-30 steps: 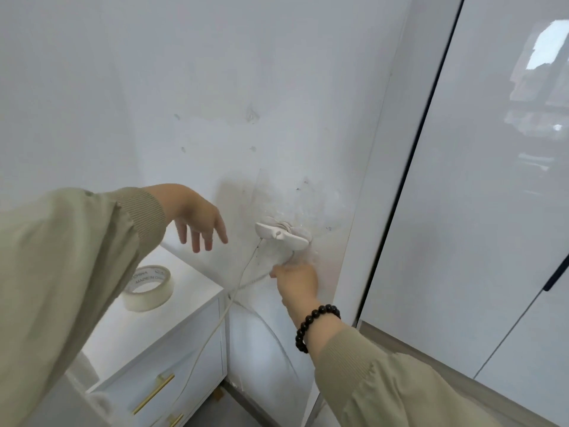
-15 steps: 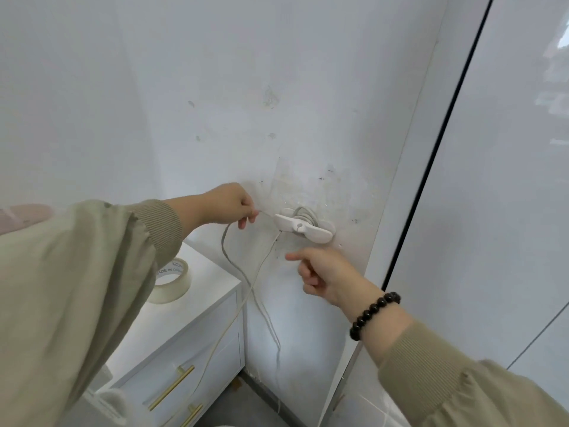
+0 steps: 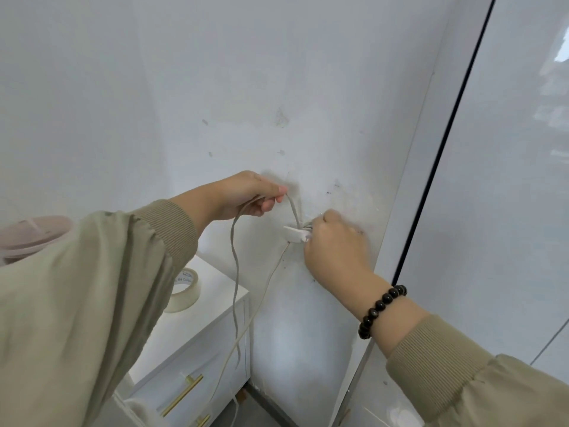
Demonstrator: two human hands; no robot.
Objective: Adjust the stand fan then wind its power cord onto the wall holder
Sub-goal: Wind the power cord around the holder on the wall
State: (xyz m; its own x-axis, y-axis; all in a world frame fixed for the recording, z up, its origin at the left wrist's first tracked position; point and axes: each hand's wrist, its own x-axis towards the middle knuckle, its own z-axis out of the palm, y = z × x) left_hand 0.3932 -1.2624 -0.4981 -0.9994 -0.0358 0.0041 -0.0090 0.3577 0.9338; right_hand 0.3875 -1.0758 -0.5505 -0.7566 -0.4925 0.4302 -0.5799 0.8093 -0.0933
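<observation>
Pinching power cord point(image 3: 236, 266) just up-left of wall holder point(image 3: 294, 234), left hand point(image 3: 246, 194), right hand point(image 3: 334, 245) curled against it, grip unclear

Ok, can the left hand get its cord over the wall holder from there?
Probably yes: left hand pinches the power cord just up-left of the wall holder, whose left end shows bare; right hand grips only its right end.

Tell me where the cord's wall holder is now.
Head view, near centre: the wall holder is on the wall, partly hidden by the right hand, below-right of the left hand holding the power cord.
</observation>
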